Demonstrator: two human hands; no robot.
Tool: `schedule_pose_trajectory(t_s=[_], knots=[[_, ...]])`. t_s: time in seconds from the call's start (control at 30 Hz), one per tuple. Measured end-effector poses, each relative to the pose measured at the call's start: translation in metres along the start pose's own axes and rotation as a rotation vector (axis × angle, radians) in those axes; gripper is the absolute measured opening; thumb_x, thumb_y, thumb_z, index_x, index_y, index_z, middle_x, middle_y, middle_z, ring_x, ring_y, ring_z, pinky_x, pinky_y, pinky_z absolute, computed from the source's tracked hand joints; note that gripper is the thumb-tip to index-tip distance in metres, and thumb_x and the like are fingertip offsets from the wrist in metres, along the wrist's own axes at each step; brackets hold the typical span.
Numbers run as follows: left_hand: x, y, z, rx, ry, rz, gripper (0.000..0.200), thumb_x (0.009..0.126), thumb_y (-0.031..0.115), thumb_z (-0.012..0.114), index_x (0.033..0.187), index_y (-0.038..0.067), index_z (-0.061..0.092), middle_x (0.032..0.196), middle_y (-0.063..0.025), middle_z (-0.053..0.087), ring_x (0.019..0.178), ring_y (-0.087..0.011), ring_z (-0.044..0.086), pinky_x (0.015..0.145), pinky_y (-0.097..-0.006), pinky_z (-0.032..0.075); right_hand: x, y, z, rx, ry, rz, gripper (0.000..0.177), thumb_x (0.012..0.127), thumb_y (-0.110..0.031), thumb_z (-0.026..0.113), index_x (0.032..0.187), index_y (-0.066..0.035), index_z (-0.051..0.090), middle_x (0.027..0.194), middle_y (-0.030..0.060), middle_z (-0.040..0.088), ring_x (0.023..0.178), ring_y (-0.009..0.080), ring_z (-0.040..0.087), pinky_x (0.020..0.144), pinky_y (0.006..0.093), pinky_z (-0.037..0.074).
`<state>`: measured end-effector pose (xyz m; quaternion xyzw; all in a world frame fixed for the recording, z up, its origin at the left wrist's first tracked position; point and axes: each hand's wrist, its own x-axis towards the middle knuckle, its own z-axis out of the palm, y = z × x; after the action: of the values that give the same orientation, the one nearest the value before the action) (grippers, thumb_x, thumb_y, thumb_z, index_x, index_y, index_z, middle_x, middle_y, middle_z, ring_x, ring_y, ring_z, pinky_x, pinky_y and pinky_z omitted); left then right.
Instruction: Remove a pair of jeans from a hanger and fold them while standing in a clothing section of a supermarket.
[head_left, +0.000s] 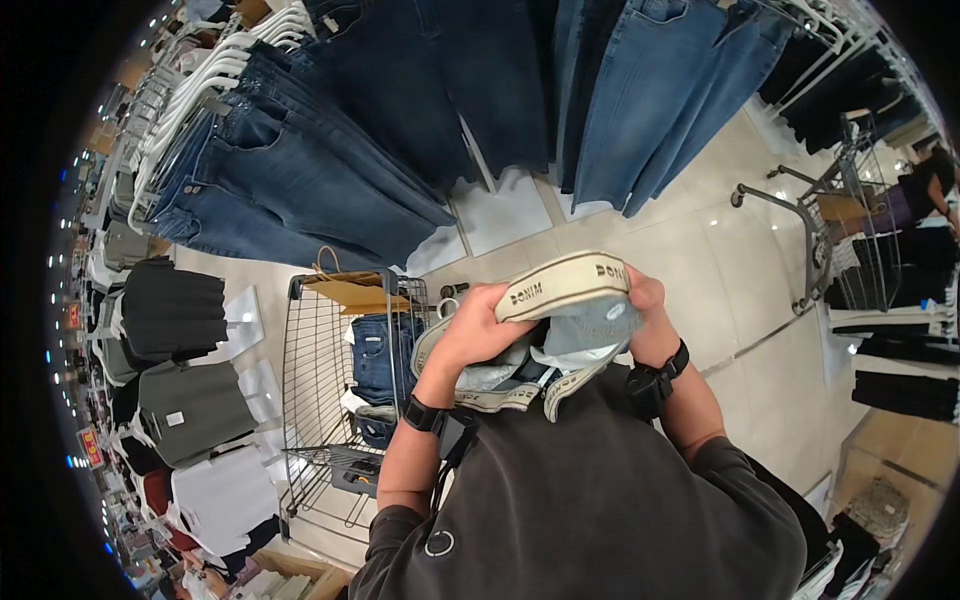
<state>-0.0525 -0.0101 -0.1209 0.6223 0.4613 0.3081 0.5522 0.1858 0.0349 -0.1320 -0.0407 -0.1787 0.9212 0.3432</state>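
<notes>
In front of my chest I hold a pair of jeans (pixel 590 328) by its waistband. The waistband is cream with dark lettering and dark edge lines, and it is bent into a loop. Pale blue denim and white lining show inside the loop. My left hand (pixel 475 330) is closed around the band's left side, thumb against it. My right hand (pixel 650 305) grips the right end, with most of its fingers hidden behind the cloth. How far the legs hang down is hidden.
A wire shopping cart (pixel 320 370) with folded jeans (pixel 385 350) and a brown paper bag (pixel 360 292) stands at the left. Racks of hanging jeans (pixel 640 90) are ahead. Shirts (pixel 190 410) hang at far left. Another cart (pixel 815 225) and a person (pixel 925 190) are at the right.
</notes>
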Motion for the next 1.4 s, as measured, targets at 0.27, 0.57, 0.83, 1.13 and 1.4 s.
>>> schedule_pose_trajectory(t_s=[0.27, 0.57, 0.83, 1.13, 1.4], knots=[[0.001, 0.015, 0.014, -0.686, 0.149, -0.293, 0.036, 0.089, 0.017, 0.064, 0.119, -0.003, 0.058, 0.108, -0.004, 0.064, 0.098, -0.009, 0.056, 0.089, -0.0235, 0.042, 0.005, -0.031, -0.023, -0.035, 0.215, -0.038, 0.042, 0.082, -0.016, 0.066, 0.117, 0.004, 0.055, 0.112, 0.0162, 0.063, 0.101, 0.0234, 0.064, 0.087, 0.0352, 0.052], [-0.018, 0.025, 0.025, -0.889, 0.424, -0.241, 0.031, 0.092, 0.02, 0.061, 0.112, -0.003, 0.061, 0.101, -0.005, 0.066, 0.089, -0.0108, 0.06, 0.08, -0.0257, 0.047, 0.002, -0.033, -0.015, -0.541, 0.245, 0.021, 0.071, 0.081, -0.012, 0.068, 0.141, 0.002, 0.033, 0.134, 0.0123, 0.048, 0.124, 0.0205, 0.046, 0.106, 0.033, 0.033], [-0.046, 0.042, 0.024, -0.952, 0.612, -0.162, 0.03, 0.094, 0.018, 0.057, 0.115, -0.003, 0.059, 0.106, -0.0089, 0.066, 0.092, -0.0149, 0.063, 0.082, -0.0288, 0.05, -0.01, 0.001, -0.017, -0.897, 0.576, 0.219, 0.076, 0.084, -0.018, 0.069, 0.146, -0.004, 0.026, 0.141, 0.0234, 0.037, 0.124, 0.0255, 0.046, 0.106, 0.0361, 0.034], [-0.084, 0.032, 0.004, -0.879, 0.517, -0.065, 0.032, 0.094, 0.018, 0.055, 0.119, -0.003, 0.056, 0.111, -0.0109, 0.064, 0.097, -0.0179, 0.063, 0.085, -0.0308, 0.049, 0.011, 0.069, 0.021, -1.335, 0.614, 0.097, 0.095, 0.074, -0.021, 0.077, 0.146, -0.003, 0.018, 0.14, 0.0241, 0.038, 0.123, 0.0306, 0.048, 0.099, 0.0365, 0.041], [-0.12, 0.009, -0.007, -0.807, 0.571, 0.001, 0.029, 0.095, 0.016, 0.054, 0.116, -0.003, 0.057, 0.108, -0.0097, 0.065, 0.094, -0.0165, 0.062, 0.084, -0.0295, 0.048, -0.004, 0.114, 0.028, -1.104, 0.62, -0.024, 0.062, 0.071, -0.001, 0.062, 0.13, 0.002, 0.045, 0.117, 0.012, 0.058, 0.107, 0.0188, 0.056, 0.093, 0.0288, 0.043]])
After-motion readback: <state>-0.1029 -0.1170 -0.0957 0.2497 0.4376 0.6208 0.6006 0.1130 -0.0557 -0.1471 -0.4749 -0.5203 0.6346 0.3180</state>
